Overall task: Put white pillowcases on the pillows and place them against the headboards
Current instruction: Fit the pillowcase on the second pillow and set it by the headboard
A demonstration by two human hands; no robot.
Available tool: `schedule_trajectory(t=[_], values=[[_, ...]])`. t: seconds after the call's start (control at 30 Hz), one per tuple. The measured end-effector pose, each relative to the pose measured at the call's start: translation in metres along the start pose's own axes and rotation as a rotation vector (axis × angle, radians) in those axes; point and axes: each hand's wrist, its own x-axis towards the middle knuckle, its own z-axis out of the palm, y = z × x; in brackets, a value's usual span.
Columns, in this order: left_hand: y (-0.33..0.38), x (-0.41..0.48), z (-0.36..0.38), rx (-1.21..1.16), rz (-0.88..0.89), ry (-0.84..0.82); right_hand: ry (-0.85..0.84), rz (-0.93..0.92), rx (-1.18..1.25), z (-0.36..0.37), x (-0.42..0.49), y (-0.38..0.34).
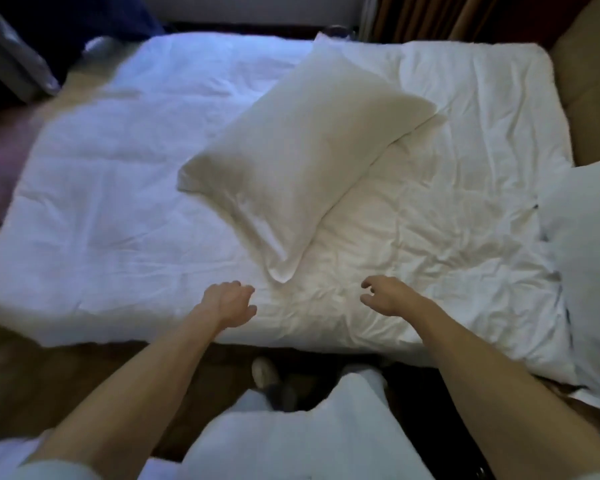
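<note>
– Pillow (302, 161) placement?
– Cased in white, it is laid slantwise on the bed (118, 202), one corner pointed to 6 o'clock, the far end to 1 o'clock.
– And the hands?
– Nothing is held. The left hand (229, 303) is seen at 7 o'clock of that corner and the right hand (385, 294) at 5 o'clock, fingers loosely curled. A second pillow (586, 271) is seen at 3 o'clock.

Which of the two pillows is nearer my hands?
The pillow lying diagonally in the middle of the bed; its near corner points between the left hand and right hand. The other pillow sits at the right edge.
</note>
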Motion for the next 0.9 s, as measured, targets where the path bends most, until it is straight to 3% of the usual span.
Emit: schedule_trajectory(t=[0.17,0.5,0.7,0.9], values=[[-0.070,-0.048,0.061,-0.217,-0.022,-0.031,-0.067,0.011,0.002,0.057,-0.010,-0.066],[-0.142,-0.084,0.127,-0.361,-0.111,-0.083,-0.165,0.036,-0.014,0.096,-0.020,-0.121],[-0.146,-0.066,0.118,-0.343,-0.137,-0.130,-0.128,0.005,-0.021,0.075,-0.003,-0.117],[-0.120,-0.010,0.064,-0.340,-0.110,-0.118,-0.143,-0.023,-0.034,0.038,0.036,-0.082]])
